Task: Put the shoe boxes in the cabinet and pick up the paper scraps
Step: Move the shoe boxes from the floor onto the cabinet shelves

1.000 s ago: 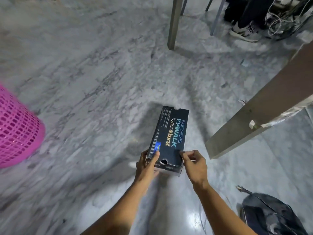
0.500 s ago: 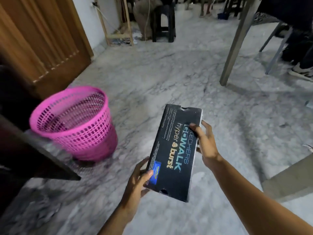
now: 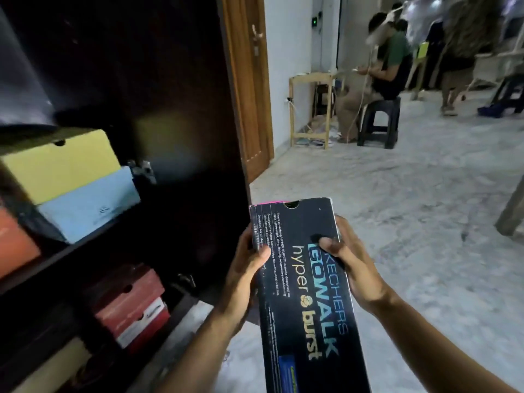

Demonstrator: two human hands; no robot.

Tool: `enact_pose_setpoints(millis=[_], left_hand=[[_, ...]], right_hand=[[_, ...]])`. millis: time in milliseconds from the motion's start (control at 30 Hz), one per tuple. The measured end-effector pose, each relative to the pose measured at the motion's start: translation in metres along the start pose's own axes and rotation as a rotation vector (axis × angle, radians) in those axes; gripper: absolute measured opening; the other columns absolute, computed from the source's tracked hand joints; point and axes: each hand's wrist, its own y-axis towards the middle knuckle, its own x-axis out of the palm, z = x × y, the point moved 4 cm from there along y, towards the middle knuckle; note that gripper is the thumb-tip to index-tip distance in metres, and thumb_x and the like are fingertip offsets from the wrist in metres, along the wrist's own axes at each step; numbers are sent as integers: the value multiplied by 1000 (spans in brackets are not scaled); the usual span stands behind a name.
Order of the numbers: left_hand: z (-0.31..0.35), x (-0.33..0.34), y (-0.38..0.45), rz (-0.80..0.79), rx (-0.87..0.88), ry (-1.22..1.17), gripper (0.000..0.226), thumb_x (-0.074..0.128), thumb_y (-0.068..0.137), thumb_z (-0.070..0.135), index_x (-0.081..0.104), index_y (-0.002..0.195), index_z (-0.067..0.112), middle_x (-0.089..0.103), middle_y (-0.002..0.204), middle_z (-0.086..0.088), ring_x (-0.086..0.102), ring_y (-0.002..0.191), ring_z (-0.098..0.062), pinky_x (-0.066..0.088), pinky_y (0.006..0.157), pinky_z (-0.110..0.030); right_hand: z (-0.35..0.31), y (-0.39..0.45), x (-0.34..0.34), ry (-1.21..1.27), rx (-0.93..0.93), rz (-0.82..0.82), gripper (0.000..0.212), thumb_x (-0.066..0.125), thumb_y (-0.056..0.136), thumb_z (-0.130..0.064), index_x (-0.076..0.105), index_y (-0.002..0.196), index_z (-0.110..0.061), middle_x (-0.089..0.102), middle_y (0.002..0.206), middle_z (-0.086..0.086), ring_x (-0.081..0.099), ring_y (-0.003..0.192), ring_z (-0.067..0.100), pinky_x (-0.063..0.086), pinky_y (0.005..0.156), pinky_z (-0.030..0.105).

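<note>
Since the earlier frame the view has swung from the floor and the pink basket toward the open cabinet, and the black shoe box has come up higher and closer to the person's chest. The box is held in the air, lengthwise away from the body, just right of the cabinet's open front and not yet inside it. The left hand clasps the box's left long edge, thumb laid over the printed top, fingers wrapped underneath. The right hand grips the opposite edge, its thumb pressed onto the lid near the lettering. Inside the cabinet, the upper shelf already holds a yellow box stacked on a pale blue box, with an orange box at the far left; the lower shelf holds a red box. The dark cabinet door stands open between the shelves and the wooden room door. The risk from here appears to be clearance: the box is long, and if swung left without turning it could knock the cabinet door's edge or shove the stacked boxes askew. The free room beside the stacks looks tight and is too dark to judge. No paper scraps are visible, so that part of the task looks untouched.
</note>
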Motion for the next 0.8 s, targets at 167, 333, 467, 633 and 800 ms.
enact_pose_setpoints(millis=[167,333,467,633,800], left_hand=[[71,-82,-26,198,169,21,62,62,85,36,52,142,12,69,130,-14,66,120,-37,54,98,-52],[144,-159,-23,547,250,-30,80,68,60,53,63,131,16,76,119,5,68,118,-16,51,104,-32],[211,-197,-9,701,339,-31,88,65,60,60,58,138,18,72,121,-1,66,116,-27,50,102,-43],[279,-231,14,882,402,-46,70,75,70,57,69,122,10,77,115,-9,70,113,-31,53,103,-52],[318,-262,18,986,380,119,67,75,82,53,58,135,16,57,139,-12,57,127,-30,49,106,-38]], right_hand=[[-26,16,109,-14,-34,-167,100,83,75,-54,33,156,-22,66,138,14,67,122,37,55,99,55],[-32,20,173,11,-6,-261,108,85,68,-61,32,158,-32,67,138,11,63,130,31,49,107,51],[-35,16,207,133,-4,-327,98,84,70,-50,41,155,-28,63,144,7,60,134,29,53,107,46],[-62,44,261,166,-9,-351,68,78,72,-41,61,136,-26,67,136,15,67,119,32,53,100,64],[-95,97,317,184,150,-224,51,72,80,-50,69,123,-23,76,120,10,74,105,28,61,86,52]])
